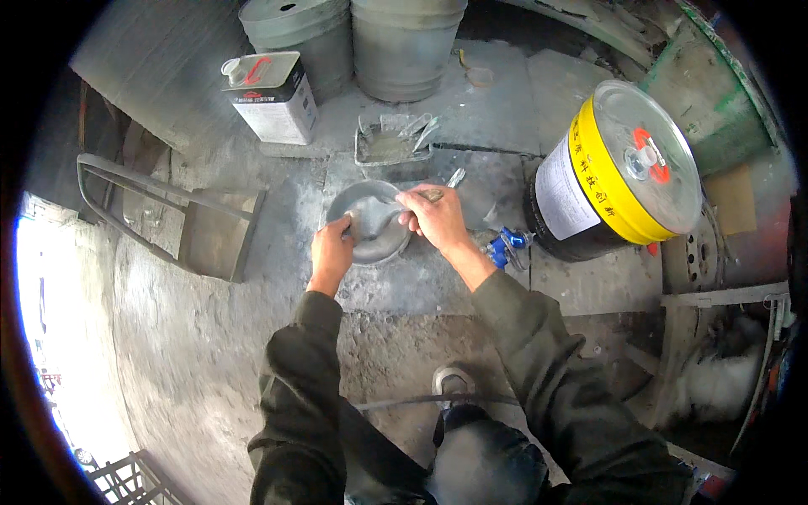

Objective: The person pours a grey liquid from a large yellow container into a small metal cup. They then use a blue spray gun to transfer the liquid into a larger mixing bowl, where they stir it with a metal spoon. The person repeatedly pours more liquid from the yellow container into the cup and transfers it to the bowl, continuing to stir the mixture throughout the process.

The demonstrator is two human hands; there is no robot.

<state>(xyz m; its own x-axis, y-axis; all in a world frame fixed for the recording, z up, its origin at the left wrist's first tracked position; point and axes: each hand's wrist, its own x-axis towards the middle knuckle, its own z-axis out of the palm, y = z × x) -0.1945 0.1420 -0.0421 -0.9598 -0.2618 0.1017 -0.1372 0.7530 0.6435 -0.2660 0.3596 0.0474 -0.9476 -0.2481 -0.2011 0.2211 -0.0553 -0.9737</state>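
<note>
A round grey basin (343, 204) sits on the dusty floor ahead of me, with a pale grey content inside. At its near left edge my left hand (332, 254) is closed, thumb and fingers pinching the rim. My right hand (439, 220) is closed over the basin's right side. A slim brush-like tool (455, 178) runs out of that hand, its pale tip pointing away to the right; the fingers hide most of its handle. Just right of my right wrist lies a blue spray gun (508, 247), apart from the hand.
Beyond the basin stands a dirty rectangular tray (392, 159) with tools in it. A rectangular can (274, 105) is far left of it, near two large drums (402, 50). On the right is a drum with a yellow band (602, 177). A metal frame (172, 215) lies left.
</note>
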